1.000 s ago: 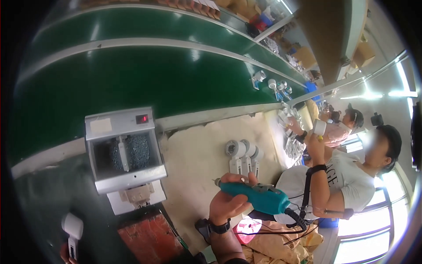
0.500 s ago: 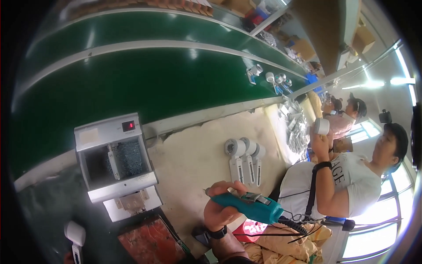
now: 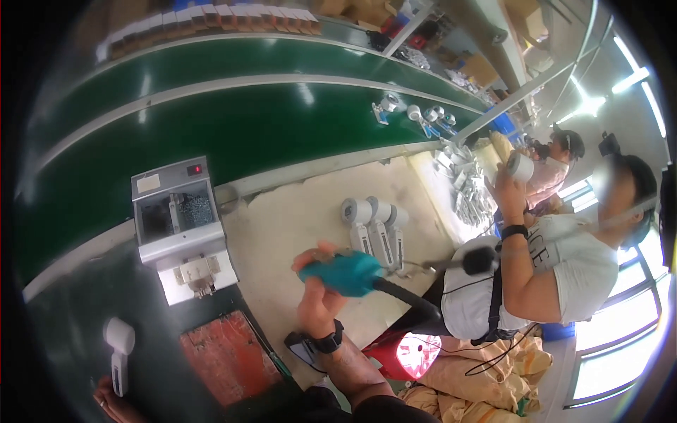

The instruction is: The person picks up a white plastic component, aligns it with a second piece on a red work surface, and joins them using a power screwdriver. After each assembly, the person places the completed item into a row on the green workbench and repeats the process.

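My right hand [image 3: 319, 299] is wrapped round a teal electric screwdriver [image 3: 345, 273], above the pale worktop; a black cord runs from its back end. At the lower left, my left hand [image 3: 116, 403] grips the handle end of a white part with a round head [image 3: 118, 337] and a slotted handle, held upright. Most of the left hand's fingers sit behind the handle or low in the picture. Between the hands stands a metal screw feeder [image 3: 185, 243] with small screws in its tray and a lit red display.
Several similar white parts [image 3: 381, 229] lie in a row on the pale worktop [image 3: 296, 204]. A worn red plate [image 3: 229, 356] lies nearer me. Beyond runs a green conveyor belt [image 3: 247, 127] carrying more parts. A co-worker [image 3: 564, 261] sits at the right, beside silvery pieces [image 3: 469, 187].
My right hand has moved left with the screwdriver, which now looks blurred. More of my left hand and its white part shows at the lower left. The whole view has shifted slightly.
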{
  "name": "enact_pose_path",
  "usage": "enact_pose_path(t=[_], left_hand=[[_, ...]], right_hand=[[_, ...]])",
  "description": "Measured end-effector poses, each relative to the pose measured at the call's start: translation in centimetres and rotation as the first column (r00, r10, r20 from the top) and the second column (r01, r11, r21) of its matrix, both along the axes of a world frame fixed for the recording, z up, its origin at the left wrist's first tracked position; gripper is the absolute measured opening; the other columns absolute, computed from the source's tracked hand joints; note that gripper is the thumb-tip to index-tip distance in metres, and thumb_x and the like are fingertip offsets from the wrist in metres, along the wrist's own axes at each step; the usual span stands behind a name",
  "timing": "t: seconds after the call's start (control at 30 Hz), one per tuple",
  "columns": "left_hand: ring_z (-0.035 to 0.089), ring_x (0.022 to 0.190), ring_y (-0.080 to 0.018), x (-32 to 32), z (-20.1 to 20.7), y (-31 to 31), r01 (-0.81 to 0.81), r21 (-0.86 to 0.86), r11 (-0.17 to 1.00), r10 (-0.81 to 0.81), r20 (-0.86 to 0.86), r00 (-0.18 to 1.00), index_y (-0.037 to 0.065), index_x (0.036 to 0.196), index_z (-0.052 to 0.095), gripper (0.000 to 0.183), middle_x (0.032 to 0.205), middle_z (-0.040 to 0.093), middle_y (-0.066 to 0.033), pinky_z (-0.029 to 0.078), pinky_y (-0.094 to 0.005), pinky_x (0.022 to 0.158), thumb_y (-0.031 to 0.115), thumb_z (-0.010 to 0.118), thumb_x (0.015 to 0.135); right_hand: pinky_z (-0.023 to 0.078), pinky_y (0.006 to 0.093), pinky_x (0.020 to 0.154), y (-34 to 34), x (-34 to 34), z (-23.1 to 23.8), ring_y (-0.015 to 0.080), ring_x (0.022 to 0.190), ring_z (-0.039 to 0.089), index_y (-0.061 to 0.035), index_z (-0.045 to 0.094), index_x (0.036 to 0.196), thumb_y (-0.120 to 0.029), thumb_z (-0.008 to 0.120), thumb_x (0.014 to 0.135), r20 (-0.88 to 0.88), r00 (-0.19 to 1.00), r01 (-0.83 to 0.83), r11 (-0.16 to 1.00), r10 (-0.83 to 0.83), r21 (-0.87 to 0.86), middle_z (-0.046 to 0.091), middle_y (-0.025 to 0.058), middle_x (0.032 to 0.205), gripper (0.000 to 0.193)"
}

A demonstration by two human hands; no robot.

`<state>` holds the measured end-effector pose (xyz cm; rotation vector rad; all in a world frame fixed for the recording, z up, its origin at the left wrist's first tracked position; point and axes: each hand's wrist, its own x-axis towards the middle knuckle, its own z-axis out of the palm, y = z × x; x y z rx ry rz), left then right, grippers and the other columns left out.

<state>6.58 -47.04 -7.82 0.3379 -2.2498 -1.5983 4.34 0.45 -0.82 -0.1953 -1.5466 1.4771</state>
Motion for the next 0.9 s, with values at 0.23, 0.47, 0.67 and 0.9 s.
enact_pose_path(t=[0.23, 0.47, 0.67, 0.9], left_hand=[[0.049, 0.091, -0.0137, 0.0, 2.6, 2.7, -0.011, 0.018, 1.0, 0.013, -0.101, 0.995, 0.002, 0.093, 0.058, 0.038, 0.091, 0.051, -0.0026, 0.038, -0.0312, 0.09, 0.034, 0.042, 0.105], [0.054, 0.099, -0.0253, 1.8, 11.7, 12.5, 0.202, -0.107, 0.973, -0.228, -0.501, 0.835, 0.002, 0.088, 0.056, 0.041, 0.096, 0.057, -0.0146, 0.041, -0.0374, 0.092, 0.032, 0.036, 0.105], [0.063, 0.067, -0.0255, -2.0, 16.8, 33.4, 0.846, -0.165, 0.508, -0.861, -0.055, 0.506, 0.002, 0.085, 0.062, 0.018, 0.073, 0.062, -0.0115, 0.048, -0.0348, 0.061, 0.018, 0.066, 0.09], [0.067, 0.085, -0.0362, -6.8, 9.8, 51.4, 0.842, -0.389, 0.374, -0.874, 0.155, 0.46, 0.002, 0.093, 0.065, 0.061, 0.083, 0.068, -0.0185, 0.052, -0.0463, 0.078, 0.062, 0.062, 0.084]], right_hand=[[0.047, 0.0329, 0.083, 0.9, 2.3, 0.5, 0.0191, 0.098, 0.062, -0.002, 0.045, 0.131, 0.0, 0.056, 0.09, 0.082, 0.976, -0.202, 0.979, 0.202, -0.009, 0.055, 0.0115, 0.125, 0.043], [0.047, 0.0288, 0.074, 2.6, 9.7, 2.9, 0.0179, 0.09, 0.062, 0.0005, 0.046, 0.134, -0.024, 0.063, 0.092, 0.055, 0.996, -0.067, 0.987, 0.076, -0.147, 0.066, 0.011, 0.1, 0.051], [0.047, 0.0301, 0.062, 6.1, 13.8, 3.5, 0.0194, 0.074, 0.057, 0.0097, 0.044, 0.133, -0.028, 0.053, 0.097, 0.05, 0.994, 0.097, 0.993, -0.094, -0.072, 0.061, 0.0115, 0.087, 0.053], [0.046, 0.0302, 0.065, 5.4, 14.1, 5.0, 0.0192, 0.076, 0.057, 0.0109, 0.043, 0.134, -0.03, 0.055, 0.098, 0.088, 0.996, 0.001, 0.999, 0.002, -0.035, 0.06, 0.0115, 0.088, 0.056]])
